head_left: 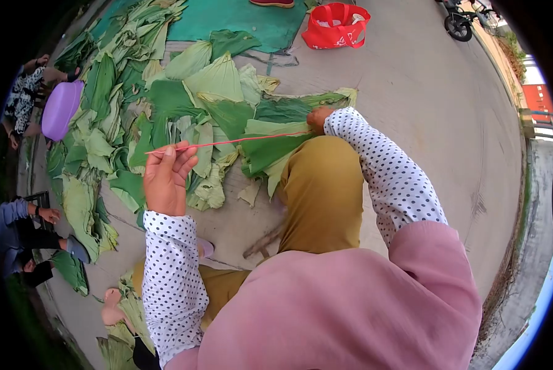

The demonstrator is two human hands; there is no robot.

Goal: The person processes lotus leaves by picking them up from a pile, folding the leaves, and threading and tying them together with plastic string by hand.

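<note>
At far left, two other people are seen only in part: a patterned sleeve beside a purple basin (61,110), and a blue sleeve (8,217) lower down; both are cut off by the dark lens edge. Green leaves (165,105) are spread over the concrete ground (424,92). The left hand (165,179) is raised, fingers pinched on one end of a thin red string (239,140). The string is drawn taut, rightward, across a folded leaf bundle (270,145) resting just past the knee. The right hand (319,118) is closed on the string's other end at the bundle; its fingers are mostly hidden. A red bag (336,26) stands at top, with a wheel (458,26) cut off beyond
</note>
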